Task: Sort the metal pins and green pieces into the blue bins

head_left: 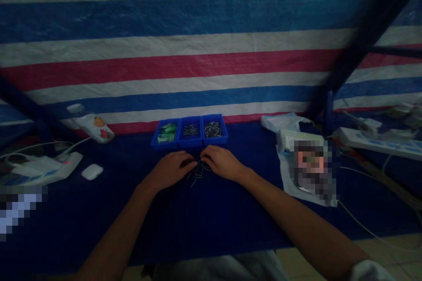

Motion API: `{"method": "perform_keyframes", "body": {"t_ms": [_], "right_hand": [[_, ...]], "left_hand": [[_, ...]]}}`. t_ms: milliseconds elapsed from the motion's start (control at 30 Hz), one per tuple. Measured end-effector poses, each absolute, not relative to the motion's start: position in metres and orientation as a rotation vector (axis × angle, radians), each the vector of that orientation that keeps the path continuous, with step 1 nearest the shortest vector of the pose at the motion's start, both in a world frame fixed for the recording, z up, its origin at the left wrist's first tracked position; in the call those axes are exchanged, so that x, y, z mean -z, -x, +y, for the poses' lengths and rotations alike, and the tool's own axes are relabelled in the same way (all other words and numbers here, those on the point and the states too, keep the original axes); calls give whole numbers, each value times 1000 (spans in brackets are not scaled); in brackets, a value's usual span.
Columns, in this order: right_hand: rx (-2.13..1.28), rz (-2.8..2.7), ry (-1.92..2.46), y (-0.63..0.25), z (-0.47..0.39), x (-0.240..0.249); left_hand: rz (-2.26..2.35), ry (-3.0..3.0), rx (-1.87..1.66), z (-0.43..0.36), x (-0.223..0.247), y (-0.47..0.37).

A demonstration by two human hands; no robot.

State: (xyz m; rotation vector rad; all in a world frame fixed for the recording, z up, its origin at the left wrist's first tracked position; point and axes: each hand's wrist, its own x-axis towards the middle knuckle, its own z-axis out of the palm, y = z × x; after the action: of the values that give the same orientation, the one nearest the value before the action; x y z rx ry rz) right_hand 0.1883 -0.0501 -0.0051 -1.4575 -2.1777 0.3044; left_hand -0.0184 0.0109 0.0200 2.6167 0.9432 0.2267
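Observation:
Several thin metal pieces, like screws or pins, lie in a loose pile (198, 172) on the dark blue table. My left hand (174, 168) rests at the pile's left side, fingers bent, thumb pointing to the pile. From the right, my right hand (221, 161) reaches it with curled fingertips; whatever is between them is too small to make out. Just beyond my hands stand three joined blue bins: the left bin (153, 140) holds green packets, the middle bin (190, 142) a few metal pieces, and the right bin (216, 140) many more.
A bottle (95, 127), a white case (92, 171) and a power strip (70, 167) are at the left. On the right lie a tissue pack (285, 140), a blurred item on white paper (286, 175), cables and another power strip (379, 141). Striped sheeting hangs behind.

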Motion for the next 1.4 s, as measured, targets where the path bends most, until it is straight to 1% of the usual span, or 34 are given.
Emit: {"method": "perform_keyframes", "body": {"t_ms": [167,500,733,933,1133,1300,1400], "right_hand": [[-335,-2092,1419,-186,-50,4],[-381,-2018,1413,-186,-50,5],[-245,-2105,1207,-182,-55,-1],[-145,-2188,1175,-179,-57,-4],[-152,-2108,1180,-179,-57,-3],[-242,-1925,1174,-180,-52,0],[-296,-1835,1173,-181,-50,0]], "left_hand": [[876,-2649,-321,11,-21,16],[855,-2613,-398,8,-20,12],[874,-2575,-526,6,-18,8],[841,-2567,-639,7,-11,8],[979,-2449,-743,10,-16,9],[1119,-2338,-847,14,-21,15],[1122,-2334,-862,15,-21,15]]}}
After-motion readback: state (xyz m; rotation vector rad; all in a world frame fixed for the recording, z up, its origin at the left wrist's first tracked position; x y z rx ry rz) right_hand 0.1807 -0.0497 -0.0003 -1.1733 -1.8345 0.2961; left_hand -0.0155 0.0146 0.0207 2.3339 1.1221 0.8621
